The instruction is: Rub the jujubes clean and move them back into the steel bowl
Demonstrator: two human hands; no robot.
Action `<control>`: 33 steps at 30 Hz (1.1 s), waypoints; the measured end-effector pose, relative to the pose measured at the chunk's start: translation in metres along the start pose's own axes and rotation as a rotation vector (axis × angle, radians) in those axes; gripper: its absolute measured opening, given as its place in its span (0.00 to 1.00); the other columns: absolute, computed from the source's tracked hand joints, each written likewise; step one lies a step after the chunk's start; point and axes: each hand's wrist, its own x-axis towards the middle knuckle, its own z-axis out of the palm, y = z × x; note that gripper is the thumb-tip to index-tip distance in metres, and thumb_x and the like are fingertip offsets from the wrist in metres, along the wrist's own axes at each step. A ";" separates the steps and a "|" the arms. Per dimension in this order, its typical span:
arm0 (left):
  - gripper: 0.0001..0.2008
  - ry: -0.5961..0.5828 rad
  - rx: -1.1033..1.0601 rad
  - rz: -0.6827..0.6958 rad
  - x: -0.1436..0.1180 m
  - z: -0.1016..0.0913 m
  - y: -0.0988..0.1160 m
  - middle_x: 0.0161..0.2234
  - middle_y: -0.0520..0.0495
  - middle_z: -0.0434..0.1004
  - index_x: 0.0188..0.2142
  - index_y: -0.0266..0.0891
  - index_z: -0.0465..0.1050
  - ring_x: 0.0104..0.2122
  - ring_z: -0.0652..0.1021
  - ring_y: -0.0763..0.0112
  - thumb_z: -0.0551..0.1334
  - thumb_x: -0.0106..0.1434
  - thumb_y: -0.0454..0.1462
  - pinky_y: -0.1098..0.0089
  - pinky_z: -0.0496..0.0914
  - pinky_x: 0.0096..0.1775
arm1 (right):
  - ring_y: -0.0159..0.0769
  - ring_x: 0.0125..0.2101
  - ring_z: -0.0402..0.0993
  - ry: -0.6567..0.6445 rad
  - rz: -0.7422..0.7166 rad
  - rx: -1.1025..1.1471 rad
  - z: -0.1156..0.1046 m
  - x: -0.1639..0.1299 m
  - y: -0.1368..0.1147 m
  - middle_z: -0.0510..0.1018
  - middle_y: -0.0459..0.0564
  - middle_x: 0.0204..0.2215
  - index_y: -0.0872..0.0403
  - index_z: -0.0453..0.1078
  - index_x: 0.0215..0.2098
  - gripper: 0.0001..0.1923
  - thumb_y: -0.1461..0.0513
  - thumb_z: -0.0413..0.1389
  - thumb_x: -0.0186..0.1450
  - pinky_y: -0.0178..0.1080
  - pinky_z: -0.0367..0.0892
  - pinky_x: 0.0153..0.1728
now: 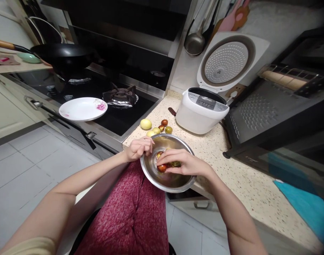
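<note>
Head view. We find a steel bowl (167, 163) at the near edge of the counter (231, 166), overhanging it slightly. Our left hand (137, 148) clasps the bowl's left rim, fingers curled over it. Our right hand (182, 162) is inside the bowl, fingers closed around small red and green fruits (162, 167); how many it holds we cannot tell.

More fruit (157, 127), yellow, green and red, lies loose on the counter just beyond the bowl. Farther right stands a rice cooker (203, 109), lid raised. To the left, a white plate (83, 108) rests on the stove's near edge, and a black pan (62, 54) sits far left.

We judge the step in hand to be handling fruit in the bowl. The next move calls for a steady rim hold, since the bowl overhangs.
</note>
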 end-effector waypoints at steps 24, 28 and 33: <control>0.30 -0.027 -0.007 -0.004 0.003 -0.002 0.001 0.22 0.46 0.75 0.24 0.39 0.68 0.27 0.78 0.68 0.40 0.81 0.41 0.58 0.75 0.47 | 0.39 0.50 0.82 -0.042 0.080 0.027 0.001 -0.004 0.009 0.85 0.51 0.49 0.48 0.81 0.52 0.13 0.64 0.63 0.70 0.46 0.78 0.54; 0.31 -0.029 -0.007 -0.018 0.003 -0.002 0.002 0.22 0.46 0.75 0.24 0.39 0.68 0.27 0.78 0.68 0.41 0.81 0.43 0.59 0.75 0.47 | 0.38 0.48 0.83 -0.008 0.082 0.024 0.001 -0.003 0.008 0.86 0.51 0.48 0.49 0.82 0.51 0.12 0.63 0.64 0.70 0.45 0.78 0.53; 0.31 -0.024 -0.009 -0.020 0.002 -0.002 0.001 0.22 0.47 0.75 0.24 0.39 0.68 0.27 0.78 0.69 0.41 0.81 0.42 0.59 0.75 0.47 | 0.38 0.46 0.84 0.216 0.057 -0.028 -0.004 -0.005 0.012 0.87 0.50 0.46 0.48 0.82 0.50 0.10 0.62 0.62 0.72 0.46 0.79 0.51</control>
